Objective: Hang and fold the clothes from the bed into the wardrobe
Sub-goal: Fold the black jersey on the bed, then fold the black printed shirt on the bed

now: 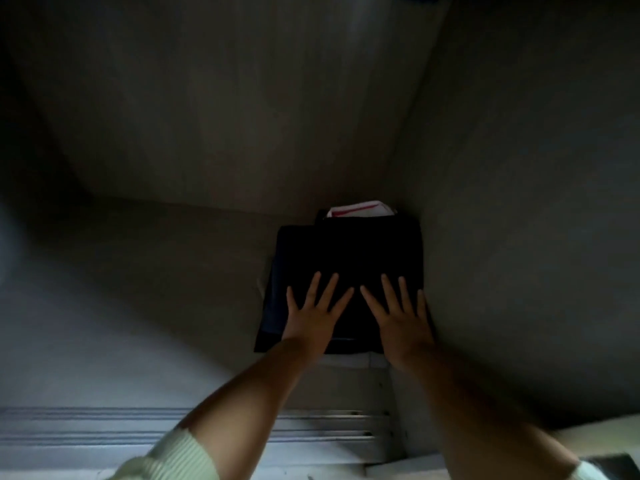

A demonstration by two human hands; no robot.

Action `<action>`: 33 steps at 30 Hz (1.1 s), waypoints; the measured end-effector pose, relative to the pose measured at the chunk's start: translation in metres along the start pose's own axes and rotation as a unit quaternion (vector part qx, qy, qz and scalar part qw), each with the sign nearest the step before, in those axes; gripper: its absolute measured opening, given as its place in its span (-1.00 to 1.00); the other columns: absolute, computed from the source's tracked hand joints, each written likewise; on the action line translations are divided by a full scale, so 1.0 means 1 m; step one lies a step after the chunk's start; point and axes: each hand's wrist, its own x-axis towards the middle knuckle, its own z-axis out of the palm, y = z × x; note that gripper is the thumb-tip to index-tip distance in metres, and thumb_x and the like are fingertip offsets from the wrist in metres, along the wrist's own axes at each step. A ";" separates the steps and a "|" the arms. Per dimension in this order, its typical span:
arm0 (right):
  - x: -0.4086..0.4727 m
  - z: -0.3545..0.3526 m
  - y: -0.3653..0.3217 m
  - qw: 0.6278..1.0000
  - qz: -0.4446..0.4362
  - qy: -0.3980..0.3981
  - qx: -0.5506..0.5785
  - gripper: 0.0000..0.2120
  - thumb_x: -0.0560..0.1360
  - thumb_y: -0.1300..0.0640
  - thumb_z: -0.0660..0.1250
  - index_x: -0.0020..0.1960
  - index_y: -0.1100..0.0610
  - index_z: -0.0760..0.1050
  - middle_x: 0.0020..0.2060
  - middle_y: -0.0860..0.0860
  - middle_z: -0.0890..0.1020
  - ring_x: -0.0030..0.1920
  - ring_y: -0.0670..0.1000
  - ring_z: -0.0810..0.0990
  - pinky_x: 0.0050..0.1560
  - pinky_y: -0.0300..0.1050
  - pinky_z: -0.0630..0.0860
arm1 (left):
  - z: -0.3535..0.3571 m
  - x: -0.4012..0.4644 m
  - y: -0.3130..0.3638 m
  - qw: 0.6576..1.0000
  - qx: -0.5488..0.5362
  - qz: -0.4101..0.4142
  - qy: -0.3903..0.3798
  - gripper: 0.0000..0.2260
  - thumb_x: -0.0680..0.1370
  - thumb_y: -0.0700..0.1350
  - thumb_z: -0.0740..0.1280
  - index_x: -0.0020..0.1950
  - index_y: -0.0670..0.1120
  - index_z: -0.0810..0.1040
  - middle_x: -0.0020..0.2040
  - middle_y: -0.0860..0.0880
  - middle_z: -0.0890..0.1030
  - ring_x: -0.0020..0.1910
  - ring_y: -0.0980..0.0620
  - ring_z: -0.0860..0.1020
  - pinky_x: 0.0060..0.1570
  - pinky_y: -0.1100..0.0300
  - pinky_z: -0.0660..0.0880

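Head view shows my left hand and right hand spread flat, fingers straight, pressing on the folded dark garment, gripping nothing. It lies in the wardrobe's right corner, atop a stack. I'd press evenly and slide it back square against the wall, keeping the folds from slipping.

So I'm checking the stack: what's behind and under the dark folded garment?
Behind the dark folded garment, a white item with red trim peeks out. Underneath, only a dark bluish edge shows; the rest is covered.
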 end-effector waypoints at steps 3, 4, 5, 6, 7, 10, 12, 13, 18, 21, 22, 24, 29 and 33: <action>0.005 -0.012 0.000 0.998 0.005 -0.069 -0.003 -0.15 0.55 0.18 0.19 0.49 -0.15 -0.39 0.49 0.06 -0.38 0.49 0.20 -0.38 0.46 0.26 -0.27 | -0.012 -0.003 -0.008 0.999 -0.015 0.006 -0.035 -0.10 0.52 -0.17 0.31 0.50 0.14 -0.37 0.49 0.00 -0.44 0.47 -0.11 -0.41 0.36 -0.41 -0.13; 0.005 -0.018 0.000 0.995 0.003 -0.095 -0.003 -0.13 0.54 0.13 0.23 0.49 -0.15 -0.39 0.49 0.06 -0.39 0.49 0.20 -0.37 0.46 0.27 -0.26 | -0.016 -0.006 -0.010 0.999 -0.020 0.008 -0.043 -0.10 0.52 -0.15 0.32 0.51 0.13 -0.36 0.49 -0.01 -0.43 0.47 -0.10 -0.40 0.36 -0.41 -0.12; 0.004 -0.028 0.001 0.993 0.000 -0.119 -0.002 -0.11 0.53 0.06 0.28 0.50 -0.14 -0.38 0.49 0.06 -0.38 0.49 0.20 -0.36 0.45 0.28 -0.26 | -0.022 -0.011 -0.014 0.998 -0.024 0.014 -0.052 -0.12 0.52 -0.10 0.32 0.52 0.13 -0.33 0.51 -0.03 -0.41 0.48 -0.09 -0.40 0.36 -0.41 -0.12; 0.000 -0.038 0.001 0.991 -0.006 -0.136 0.000 -0.08 0.50 -0.01 0.32 0.51 -0.13 -0.36 0.50 0.07 -0.37 0.50 0.19 -0.35 0.44 0.29 -0.25 | -0.028 -0.020 -0.018 0.998 -0.028 0.019 -0.059 -0.15 0.53 -0.04 0.31 0.52 0.12 -0.31 0.52 -0.05 -0.38 0.48 -0.09 -0.38 0.37 -0.40 -0.13; -0.005 -0.048 0.000 0.989 -0.010 -0.147 0.001 -0.06 0.48 -0.05 0.34 0.52 -0.12 -0.33 0.51 0.07 -0.35 0.50 0.18 -0.33 0.43 0.29 -0.24 | -0.032 -0.029 -0.021 0.997 -0.024 0.025 -0.064 -0.18 0.53 0.04 0.29 0.53 0.12 -0.29 0.53 -0.06 -0.35 0.49 -0.09 -0.36 0.37 -0.38 -0.13; -0.028 -0.085 -0.003 0.987 -0.033 -0.157 0.020 -0.11 0.50 -0.07 0.32 0.54 -0.09 -0.27 0.52 0.07 -0.29 0.52 0.13 -0.30 0.44 0.30 -0.20 | -0.068 -0.065 -0.035 0.996 0.002 0.026 -0.085 -0.24 0.55 0.16 0.22 0.55 0.09 -0.23 0.56 -0.10 -0.24 0.52 -0.11 -0.29 0.40 -0.33 -0.13; -0.042 -0.110 -0.006 0.984 -0.039 -0.164 0.051 -0.20 0.54 -0.02 0.27 0.55 -0.08 -0.22 0.54 0.05 -0.23 0.53 0.12 -0.26 0.44 0.30 -0.17 | -0.102 -0.087 -0.041 0.994 0.012 0.010 -0.104 -0.29 0.56 0.12 0.21 0.56 0.04 -0.15 0.57 -0.12 -0.13 0.53 -0.13 -0.19 0.41 -0.28 -0.08; -0.048 -0.119 -0.007 0.983 -0.039 -0.167 0.066 -0.25 0.56 0.02 0.24 0.56 -0.07 -0.18 0.55 0.05 -0.18 0.53 0.12 -0.22 0.45 0.29 -0.14 | -0.118 -0.096 -0.042 0.994 0.011 0.002 -0.105 -0.33 0.57 0.09 0.21 0.56 0.02 -0.09 0.57 -0.12 -0.06 0.54 -0.13 -0.12 0.42 -0.26 -0.05; -0.093 -0.178 -0.004 0.984 -0.048 -0.139 0.102 -0.50 0.60 0.11 0.14 0.51 0.02 0.13 0.48 0.07 0.21 0.46 0.15 0.21 0.40 0.15 0.19 | -0.191 -0.139 -0.025 0.998 0.011 -0.002 -0.062 -0.52 0.57 0.02 0.17 0.48 -0.02 0.21 0.42 -0.10 0.35 0.39 -0.13 0.29 0.32 -0.07 0.23; -0.126 -0.213 -0.002 0.985 -0.060 -0.135 0.092 -0.54 0.59 0.12 0.13 0.48 0.04 0.21 0.42 0.07 0.30 0.39 0.16 0.33 0.31 0.07 0.30 | -0.224 -0.174 -0.007 0.997 0.008 0.009 -0.077 -0.55 0.58 -0.01 0.16 0.46 -0.05 0.25 0.37 -0.11 0.40 0.33 -0.13 0.36 0.29 0.03 0.24; -0.138 -0.223 -0.002 0.984 -0.059 -0.141 0.095 -0.54 0.58 0.13 0.15 0.48 0.03 0.21 0.42 0.07 0.32 0.38 0.15 0.35 0.30 0.05 0.32 | -0.235 -0.189 -0.002 0.997 0.006 0.011 -0.082 -0.56 0.57 -0.02 0.16 0.45 -0.05 0.26 0.36 -0.11 0.41 0.32 -0.13 0.37 0.28 0.05 0.24; -0.166 -0.244 -0.003 0.980 -0.047 -0.158 0.115 -0.53 0.56 0.14 0.18 0.46 0.03 0.23 0.38 0.06 0.36 0.34 0.15 0.40 0.25 0.00 0.35 | -0.261 -0.216 0.003 0.996 -0.003 0.014 -0.088 -0.58 0.56 -0.04 0.18 0.42 -0.05 0.30 0.31 -0.11 0.43 0.30 -0.12 0.37 0.30 0.05 0.25; -0.228 -0.315 0.011 0.968 -0.013 -0.139 0.208 -0.57 0.53 0.14 0.18 0.40 0.04 0.31 0.32 0.08 0.42 0.30 0.16 0.41 0.22 0.04 0.38 | -0.351 -0.274 0.015 0.992 -0.038 0.011 -0.124 -0.62 0.58 0.00 0.20 0.37 -0.07 0.30 0.23 -0.14 0.46 0.23 -0.19 0.41 0.18 -0.01 0.39; -0.285 -0.365 0.032 0.956 0.007 -0.139 0.257 -0.60 0.56 0.09 0.14 0.40 0.05 0.33 0.31 0.11 0.44 0.29 0.17 0.44 0.20 0.03 0.41 | -0.410 -0.327 0.051 0.992 -0.054 0.006 -0.118 -0.60 0.58 0.00 0.17 0.40 -0.06 0.26 0.25 -0.16 0.46 0.23 -0.21 0.44 0.10 -0.03 0.44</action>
